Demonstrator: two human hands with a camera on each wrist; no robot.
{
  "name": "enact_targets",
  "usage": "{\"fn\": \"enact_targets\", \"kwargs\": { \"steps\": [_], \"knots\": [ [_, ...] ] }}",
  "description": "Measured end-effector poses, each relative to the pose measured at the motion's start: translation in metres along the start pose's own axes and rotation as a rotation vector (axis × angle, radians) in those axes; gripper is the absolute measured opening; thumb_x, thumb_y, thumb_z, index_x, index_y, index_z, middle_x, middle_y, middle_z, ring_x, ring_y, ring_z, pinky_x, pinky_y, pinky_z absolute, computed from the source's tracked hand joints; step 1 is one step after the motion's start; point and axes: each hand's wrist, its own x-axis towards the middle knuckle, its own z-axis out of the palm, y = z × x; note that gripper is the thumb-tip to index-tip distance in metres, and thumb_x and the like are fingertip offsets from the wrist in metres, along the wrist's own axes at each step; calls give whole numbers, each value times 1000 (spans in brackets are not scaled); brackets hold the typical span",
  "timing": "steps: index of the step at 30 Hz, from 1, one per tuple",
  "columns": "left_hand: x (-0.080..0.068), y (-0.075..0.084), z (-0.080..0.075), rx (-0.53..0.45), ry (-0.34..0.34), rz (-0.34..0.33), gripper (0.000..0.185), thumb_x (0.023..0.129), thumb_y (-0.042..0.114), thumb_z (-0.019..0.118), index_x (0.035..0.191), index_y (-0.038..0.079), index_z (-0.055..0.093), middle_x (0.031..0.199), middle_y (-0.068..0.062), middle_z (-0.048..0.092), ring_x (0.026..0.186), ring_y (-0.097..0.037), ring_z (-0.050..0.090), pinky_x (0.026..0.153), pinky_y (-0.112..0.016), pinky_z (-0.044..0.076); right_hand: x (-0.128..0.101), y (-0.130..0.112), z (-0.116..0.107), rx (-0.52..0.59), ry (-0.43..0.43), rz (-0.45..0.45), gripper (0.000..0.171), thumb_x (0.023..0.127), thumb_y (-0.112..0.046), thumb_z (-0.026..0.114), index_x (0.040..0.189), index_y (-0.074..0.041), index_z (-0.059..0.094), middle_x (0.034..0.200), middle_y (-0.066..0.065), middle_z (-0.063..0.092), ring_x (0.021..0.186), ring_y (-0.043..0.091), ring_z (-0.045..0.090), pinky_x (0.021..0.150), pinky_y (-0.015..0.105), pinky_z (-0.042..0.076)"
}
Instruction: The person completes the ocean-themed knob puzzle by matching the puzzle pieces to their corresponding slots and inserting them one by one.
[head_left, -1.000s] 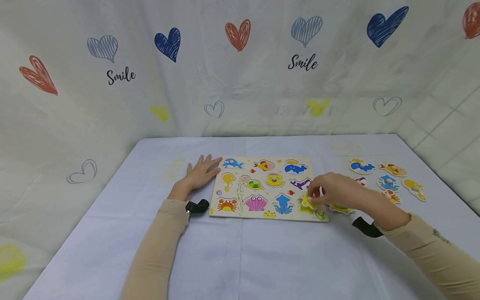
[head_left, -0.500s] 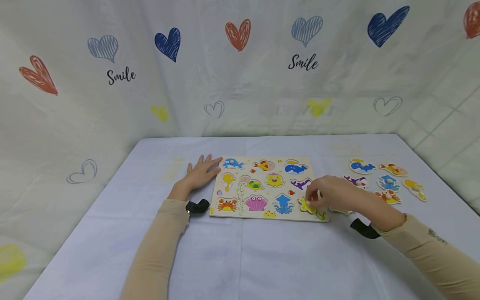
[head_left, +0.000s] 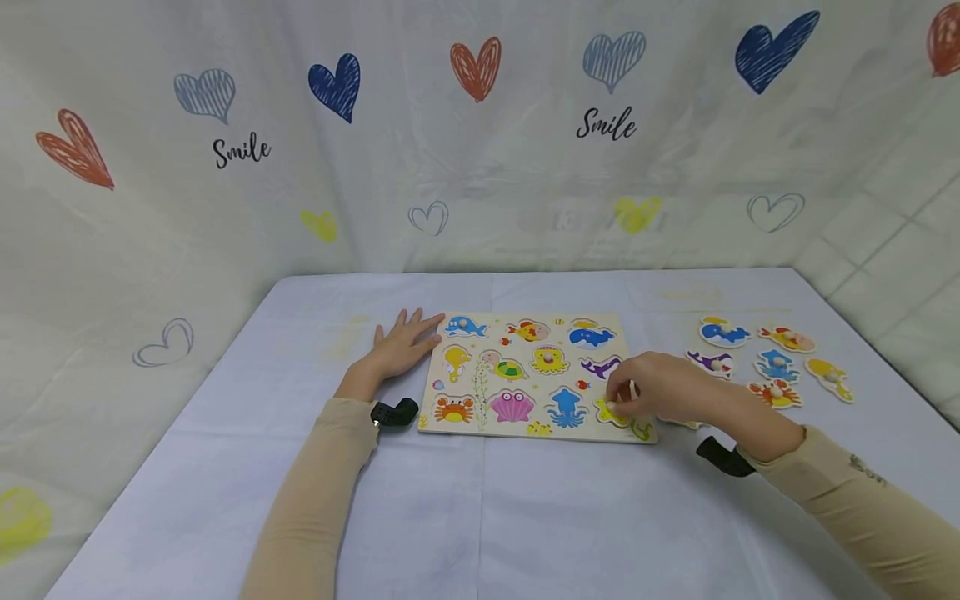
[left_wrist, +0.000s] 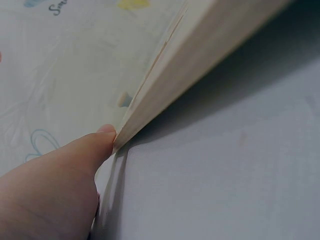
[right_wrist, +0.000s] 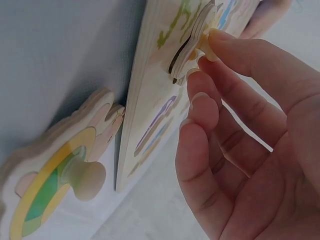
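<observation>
A wooden puzzle board (head_left: 585,435) with sea-animal pictures lies in the middle of the table. My right hand (head_left: 618,398) pinches the knob of a yellow piece (head_left: 609,411) at the board's near right corner. In the right wrist view the thumb and forefinger of that hand (right_wrist: 202,52) hold the knob, and the yellow piece (right_wrist: 192,35) sits tilted, partly raised from the board (right_wrist: 145,130). My left hand (head_left: 401,342) lies flat on the table with straight fingers against the board's far left edge. One fingertip (left_wrist: 102,137) touches the board's edge (left_wrist: 200,55).
Several loose knobbed pieces lie right of the board: a blue whale (head_left: 723,333), a fish (head_left: 787,338), a crab (head_left: 776,393), a yellow seahorse (head_left: 828,377). A green and yellow piece (right_wrist: 55,190) lies just beside the board's right edge. A heart-printed curtain (head_left: 480,125) backs the table.
My right hand has carried the yellow piece a little left and down onto the board's near right corner. The left hand has stayed where it was.
</observation>
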Motion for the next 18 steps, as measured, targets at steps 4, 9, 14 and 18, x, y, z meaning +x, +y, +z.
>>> {"fn": "enact_targets", "kwargs": {
  "steps": [4, 9, 14, 18],
  "knots": [
    [-1, 0, -1, -5, -1, 0, 62, 108, 53, 41, 164, 29, 30, 171, -14, 6, 155, -37, -10, 114, -69, -13, 0, -1, 0, 4, 0, 2, 9, 89, -23, 82, 96, -20, 76, 80, -5, 59, 78, 16, 53, 64, 30, 48],
    [-1, 1, -2, -8, -3, 1, 61, 108, 52, 41, 163, 29, 30, 171, -14, 6, 155, -37, -10, 114, -69, -12, 0, -1, 1, 10, -1, -4, 8, 90, -23, 81, 95, -21, 76, 80, -6, 59, 78, 15, 54, 65, 30, 48],
    [-2, 2, -2, -7, -2, -1, 61, 108, 52, 41, 163, 29, 30, 171, -14, 7, 155, -38, -9, 114, -70, -12, 0, 0, 2, 14, -6, -6, 8, 89, -23, 82, 94, -20, 76, 79, -6, 59, 79, 15, 53, 65, 30, 48],
    [-3, 3, -2, -8, -3, -3, 61, 108, 52, 42, 163, 28, 31, 171, -14, 7, 155, -38, -9, 114, -70, -12, 1, 0, 3, 11, -7, -10, 6, 90, -22, 81, 93, -21, 76, 79, -6, 59, 78, 14, 54, 66, 30, 47]
  ]
}}
